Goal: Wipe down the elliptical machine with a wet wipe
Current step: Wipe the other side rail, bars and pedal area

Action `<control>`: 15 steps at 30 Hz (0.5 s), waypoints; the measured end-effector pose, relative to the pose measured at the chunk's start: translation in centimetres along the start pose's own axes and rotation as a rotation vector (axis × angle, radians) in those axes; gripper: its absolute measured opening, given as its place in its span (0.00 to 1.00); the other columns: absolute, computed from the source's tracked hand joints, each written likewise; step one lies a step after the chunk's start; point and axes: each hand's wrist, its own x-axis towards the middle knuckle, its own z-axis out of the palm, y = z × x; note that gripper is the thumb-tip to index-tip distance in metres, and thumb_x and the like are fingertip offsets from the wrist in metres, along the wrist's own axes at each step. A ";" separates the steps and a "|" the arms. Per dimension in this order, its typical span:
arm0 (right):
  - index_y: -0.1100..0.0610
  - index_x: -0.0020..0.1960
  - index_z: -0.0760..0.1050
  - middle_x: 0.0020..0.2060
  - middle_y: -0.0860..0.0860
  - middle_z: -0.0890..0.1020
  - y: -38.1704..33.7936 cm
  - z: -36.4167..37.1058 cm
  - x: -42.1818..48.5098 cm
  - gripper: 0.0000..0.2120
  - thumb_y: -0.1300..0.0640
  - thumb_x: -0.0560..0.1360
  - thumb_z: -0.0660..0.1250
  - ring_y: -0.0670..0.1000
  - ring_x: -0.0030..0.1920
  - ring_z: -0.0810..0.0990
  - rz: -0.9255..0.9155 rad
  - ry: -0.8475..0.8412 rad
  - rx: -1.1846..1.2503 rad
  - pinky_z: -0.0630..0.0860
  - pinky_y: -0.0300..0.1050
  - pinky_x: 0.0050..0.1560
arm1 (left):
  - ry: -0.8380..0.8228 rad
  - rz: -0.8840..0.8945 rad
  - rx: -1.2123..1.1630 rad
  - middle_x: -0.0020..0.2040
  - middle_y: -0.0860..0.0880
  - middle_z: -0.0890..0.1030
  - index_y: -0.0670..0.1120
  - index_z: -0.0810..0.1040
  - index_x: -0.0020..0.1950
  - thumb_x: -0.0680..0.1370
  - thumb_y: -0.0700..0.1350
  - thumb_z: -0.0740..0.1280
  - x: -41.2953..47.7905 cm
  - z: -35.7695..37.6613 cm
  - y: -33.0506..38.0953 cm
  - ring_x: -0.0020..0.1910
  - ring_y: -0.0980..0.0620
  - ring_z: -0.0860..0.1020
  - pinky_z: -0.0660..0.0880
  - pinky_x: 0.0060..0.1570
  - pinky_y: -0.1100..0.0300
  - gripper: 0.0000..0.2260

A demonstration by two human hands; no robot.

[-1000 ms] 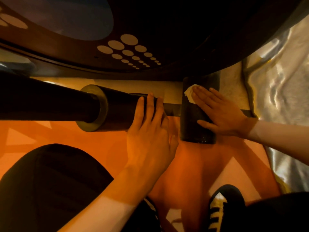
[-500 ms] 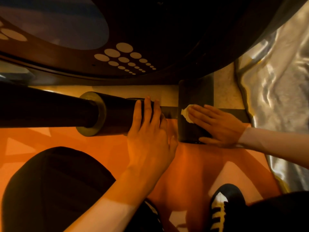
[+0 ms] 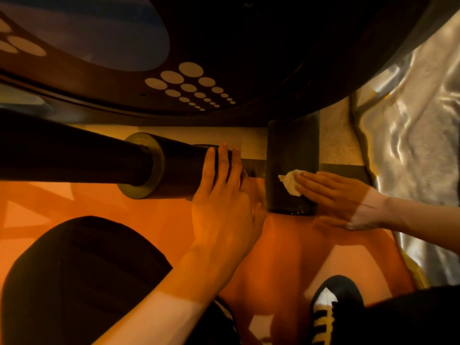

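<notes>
The elliptical machine fills the top of the head view with its dark housing (image 3: 249, 58) marked by pale dots. A thick black tube (image 3: 174, 168) runs in from the left to a black base foot (image 3: 291, 145) on the floor. My left hand (image 3: 224, 195) rests on the tube's end, fingers laid over it. My right hand (image 3: 331, 192) lies flat with straight fingers and presses a crumpled white wet wipe (image 3: 291, 181) onto the lower part of the foot.
Orange patterned floor (image 3: 311, 257) lies below. A shiny silver sheet (image 3: 410, 145) covers the right side. My dark-trousered knee (image 3: 82, 282) is at lower left and a black shoe with yellow stripes (image 3: 333, 310) at lower right.
My right hand has slid the wipe down the black foot, from its upper part toward its near end. My left hand has stayed on the tube.
</notes>
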 end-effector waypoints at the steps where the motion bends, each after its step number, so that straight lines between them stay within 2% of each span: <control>1: 0.62 0.83 0.51 0.82 0.61 0.52 0.3 0.1 0.4 0.38 0.39 0.84 0.53 0.59 0.83 0.51 0.023 0.022 -0.009 0.54 0.58 0.80 | 0.002 -0.001 0.000 0.78 0.38 0.69 0.44 0.83 0.67 0.77 0.62 0.67 0.0 0.0 0.0 0.81 0.36 0.60 0.34 0.78 0.42 0.27; 5: 0.61 0.83 0.51 0.82 0.61 0.54 2.4 -1.3 5.0 0.37 0.38 0.84 0.46 0.59 0.82 0.52 0.305 0.124 0.064 0.55 0.60 0.80 | 0.017 -0.007 -0.002 0.77 0.37 0.71 0.42 0.83 0.66 0.77 0.60 0.68 -0.1 0.1 -0.1 0.80 0.36 0.62 0.34 0.79 0.43 0.27; 7: 0.61 0.83 0.49 0.82 0.60 0.52 3.0 -2.2 6.5 0.36 0.38 0.84 0.45 0.59 0.83 0.50 0.352 0.114 0.103 0.53 0.60 0.81 | 0.026 -0.003 -0.002 0.77 0.37 0.71 0.41 0.82 0.66 0.77 0.59 0.69 -0.1 0.2 -0.1 0.80 0.35 0.62 0.34 0.79 0.44 0.26; 9: 0.62 0.83 0.51 0.82 0.61 0.53 1.8 -1.8 6.1 0.36 0.38 0.85 0.46 0.60 0.83 0.51 0.318 0.131 0.124 0.53 0.60 0.81 | 0.023 0.000 0.005 0.77 0.37 0.71 0.41 0.82 0.67 0.78 0.59 0.68 -0.1 0.1 -0.1 0.80 0.35 0.62 0.34 0.79 0.44 0.26; 12: 0.63 0.83 0.52 0.82 0.61 0.53 -1.3 -0.4 3.5 0.36 0.39 0.84 0.47 0.60 0.82 0.52 0.134 0.089 0.087 0.53 0.59 0.80 | 0.009 -0.005 -0.006 0.77 0.37 0.71 0.41 0.82 0.66 0.77 0.60 0.69 -0.2 0.1 -0.1 0.80 0.35 0.62 0.34 0.79 0.43 0.27; 15: 0.62 0.82 0.55 0.81 0.61 0.58 1.4 -1.1 3.4 0.34 0.41 0.85 0.48 0.59 0.81 0.57 0.023 0.094 0.029 0.54 0.57 0.80 | 0.021 -0.016 -0.005 0.76 0.37 0.72 0.41 0.82 0.67 0.77 0.59 0.70 -0.1 0.3 0.0 0.80 0.35 0.62 0.34 0.79 0.43 0.27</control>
